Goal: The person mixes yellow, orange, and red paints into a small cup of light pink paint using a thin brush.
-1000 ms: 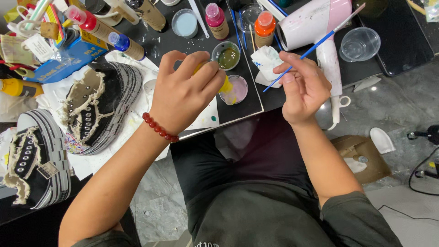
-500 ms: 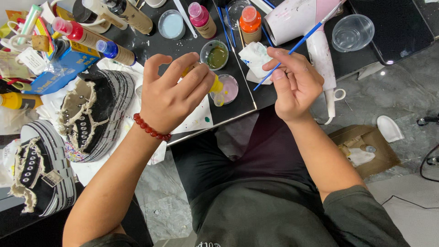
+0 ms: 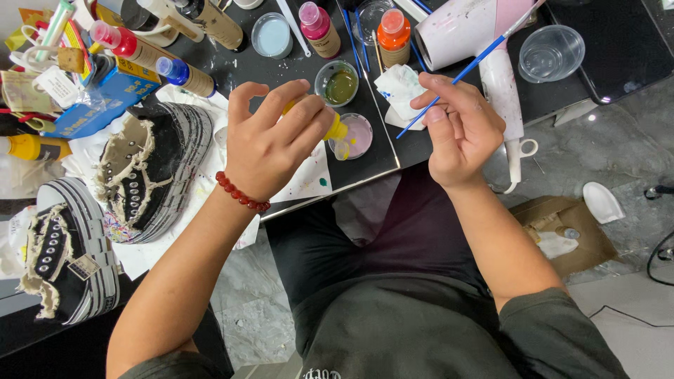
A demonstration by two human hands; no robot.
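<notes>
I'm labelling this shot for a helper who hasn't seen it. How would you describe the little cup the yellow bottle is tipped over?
Start at the black table top and find the left hand, whose grip holds a yellow bottle. Just past the bottle's tip sits a small clear cup with pale pink paint. The neighbouring cup behind it holds olive-green paint instead.

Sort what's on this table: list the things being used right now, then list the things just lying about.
In use:
left hand gripping the yellow paint bottle
small pink cup under the bottle's tip
right hand holding the blue brush

Lying about:
orange-capped bottle
pink-capped bottle
green paint cup
hair dryer
clear plastic cup
two black shoes
</notes>
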